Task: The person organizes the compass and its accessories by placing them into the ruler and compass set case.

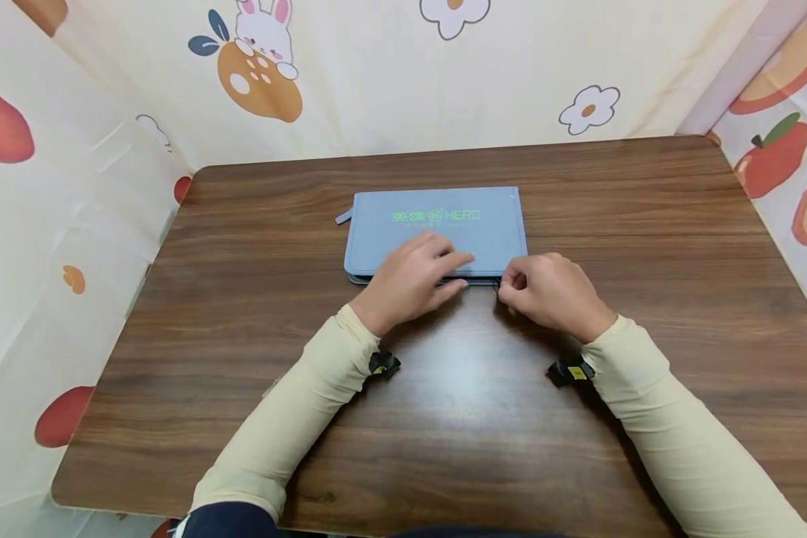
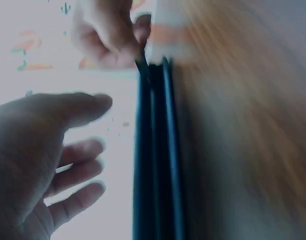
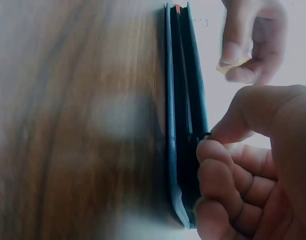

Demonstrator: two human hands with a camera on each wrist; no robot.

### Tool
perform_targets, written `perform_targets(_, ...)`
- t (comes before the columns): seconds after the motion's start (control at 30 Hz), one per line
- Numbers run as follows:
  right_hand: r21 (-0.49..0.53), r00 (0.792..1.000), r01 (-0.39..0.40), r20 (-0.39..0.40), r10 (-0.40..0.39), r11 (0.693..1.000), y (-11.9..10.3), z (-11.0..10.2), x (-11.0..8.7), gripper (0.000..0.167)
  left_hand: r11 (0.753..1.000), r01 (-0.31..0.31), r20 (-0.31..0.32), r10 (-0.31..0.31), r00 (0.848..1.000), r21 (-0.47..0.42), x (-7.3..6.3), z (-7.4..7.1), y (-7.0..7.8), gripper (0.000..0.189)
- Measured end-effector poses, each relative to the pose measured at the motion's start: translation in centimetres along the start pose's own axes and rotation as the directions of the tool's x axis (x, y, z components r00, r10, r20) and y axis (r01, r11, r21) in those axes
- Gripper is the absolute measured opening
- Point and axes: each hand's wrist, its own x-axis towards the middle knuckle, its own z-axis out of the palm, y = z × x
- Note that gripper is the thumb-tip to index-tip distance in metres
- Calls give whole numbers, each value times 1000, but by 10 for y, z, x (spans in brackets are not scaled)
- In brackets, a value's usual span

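Observation:
A flat light-blue zippered case [image 1: 437, 224] with green lettering lies on the wooden table. Along its near edge runs a dark zipper band [image 3: 182, 90], seen edge-on in both wrist views. My right hand [image 1: 553, 294] pinches the small dark zipper pull [image 2: 142, 69] between thumb and curled fingers, near the case's right front corner. Over the front middle of the case is my left hand [image 1: 413, 280], its fingers spread and loosely bent, holding nothing. In the left wrist view the left hand [image 2: 48, 150] appears apart from the zipper band.
The brown table [image 1: 242, 299] ends at a printed curtain [image 1: 376, 82] behind and at the sides. A short fabric tab [image 1: 344, 217] sticks out from the case's left end. Dark wrist cameras [image 1: 570, 371] hang under both sleeves, close above the tabletop.

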Motion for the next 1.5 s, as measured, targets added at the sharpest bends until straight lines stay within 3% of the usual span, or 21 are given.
perform_targets(0.1, 24, 999, -34, -6, 34, 999, -1, 1, 0, 11, 998, -58, 36, 60, 998, -37, 13, 4, 10, 22)
perform_targets(0.2, 41, 999, -53, 0, 53, 998, -1, 1, 0, 10, 999, -33, 138, 35, 990, -18, 24, 13, 15, 17)
perform_targets(0.3, 56, 999, -51, 12, 51, 997, -2, 4, 1, 10, 999, -7, 190, 0, 982, 38, 30, 23, 18, 19)
perform_targets(0.53, 60, 999, -35, 17, 34, 998, -3, 6, 2, 9, 994, -4, 182, -16, 983, 108, 35, 31, 20, 18)
perform_targets(0.83, 64, 1000, 6, -5, -6, 998, 3, -1, 2, 11, 996, 41, 146, -52, 988, 81, 34, 33, 23, 16)
perform_targets(1.03, 16, 998, 56, -12, -56, 998, 8, -3, 0, 27, 996, 68, 135, -75, 988, 54, 32, 34, 22, 17)
perform_targets(1.5, -17, 999, -3, 35, 4, 1000, 10, -6, -1, 28, 995, 90, 146, -95, 985, 41, 17, 30, 14, 25)
